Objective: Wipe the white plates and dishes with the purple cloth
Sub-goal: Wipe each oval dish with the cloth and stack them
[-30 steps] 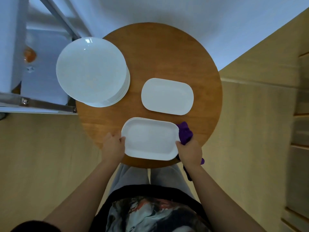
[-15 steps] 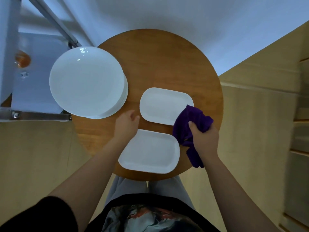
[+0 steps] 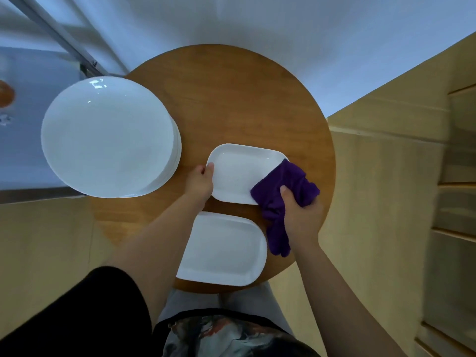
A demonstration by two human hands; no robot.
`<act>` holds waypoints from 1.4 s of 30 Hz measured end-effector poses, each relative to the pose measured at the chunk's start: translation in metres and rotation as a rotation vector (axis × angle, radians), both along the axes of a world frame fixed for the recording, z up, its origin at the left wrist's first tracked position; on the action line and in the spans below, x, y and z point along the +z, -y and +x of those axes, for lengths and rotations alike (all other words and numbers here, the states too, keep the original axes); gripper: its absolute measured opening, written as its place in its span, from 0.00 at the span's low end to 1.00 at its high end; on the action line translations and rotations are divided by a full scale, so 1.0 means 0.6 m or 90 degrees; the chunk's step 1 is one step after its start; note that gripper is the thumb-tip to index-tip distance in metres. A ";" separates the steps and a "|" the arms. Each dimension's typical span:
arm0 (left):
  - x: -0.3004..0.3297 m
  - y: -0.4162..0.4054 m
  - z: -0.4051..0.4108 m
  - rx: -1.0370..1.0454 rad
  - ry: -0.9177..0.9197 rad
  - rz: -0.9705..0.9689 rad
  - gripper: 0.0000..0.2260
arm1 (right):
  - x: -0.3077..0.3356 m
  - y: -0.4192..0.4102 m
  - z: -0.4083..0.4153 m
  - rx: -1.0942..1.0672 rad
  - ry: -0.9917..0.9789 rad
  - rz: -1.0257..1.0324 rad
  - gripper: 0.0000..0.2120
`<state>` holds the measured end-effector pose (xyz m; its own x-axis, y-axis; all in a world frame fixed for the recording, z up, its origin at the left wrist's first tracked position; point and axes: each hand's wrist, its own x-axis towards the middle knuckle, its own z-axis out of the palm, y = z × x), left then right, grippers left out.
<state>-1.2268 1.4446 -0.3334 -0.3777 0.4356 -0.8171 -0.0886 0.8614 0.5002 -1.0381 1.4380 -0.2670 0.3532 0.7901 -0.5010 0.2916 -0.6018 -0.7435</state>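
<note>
On a round wooden table [image 3: 244,94] lie two white rectangular dishes. My left hand [image 3: 200,182] grips the left edge of the far dish [image 3: 237,171]. My right hand [image 3: 301,215] holds a bunched purple cloth [image 3: 280,194], whose front part lies on the far dish's right end while a tail hangs down beside the near dish [image 3: 224,249]. The near dish rests alone at the table's front edge. A stack of large round white plates [image 3: 108,135] stands at the table's left, overhanging its rim.
Left of the table a grey metal frame [image 3: 64,39] and a pale surface with a small orange object [image 3: 5,95]. Wooden floor lies to either side, with wooden steps or shelving [image 3: 458,202] at the right. My lap is just under the table's front edge.
My left hand left the near dish and moved forward to grip the far dish's left edge. My right hand carried the purple cloth up from the near dish's right side onto the far dish.
</note>
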 end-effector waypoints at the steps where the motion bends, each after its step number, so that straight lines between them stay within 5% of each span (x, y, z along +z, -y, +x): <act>1: 0.005 -0.002 0.004 0.024 0.023 0.009 0.22 | 0.003 0.000 0.004 -0.017 -0.002 0.005 0.07; 12: 0.141 -0.016 0.028 0.229 0.315 0.226 0.17 | 0.150 -0.020 0.044 -0.078 -0.131 0.207 0.03; 16: 0.230 -0.010 0.023 0.186 0.463 0.328 0.25 | 0.219 -0.029 0.023 0.089 0.007 0.274 0.29; 19: 0.298 0.009 0.031 0.164 0.510 0.356 0.24 | 0.239 -0.042 0.005 0.268 0.329 0.204 0.36; 24: 0.390 0.040 0.049 0.163 0.427 0.411 0.23 | 0.286 -0.041 -0.038 0.266 0.364 0.207 0.37; 31: 0.475 0.066 0.044 0.171 0.397 0.498 0.30 | 0.368 -0.031 -0.127 0.281 0.171 0.276 0.35; 36: 0.511 0.072 0.033 0.184 0.327 0.555 0.23 | 0.401 -0.006 -0.165 0.446 0.088 0.393 0.30; 42: 0.538 0.082 0.008 0.230 0.444 0.567 0.21 | 0.428 0.014 -0.170 0.619 -0.054 0.422 0.21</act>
<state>-1.2218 1.3955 -0.0108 -0.1887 0.9141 -0.3590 -0.7464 0.1041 0.6574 -1.1403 1.4297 -0.0100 -0.5558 0.8232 0.1160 0.3483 0.3573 -0.8666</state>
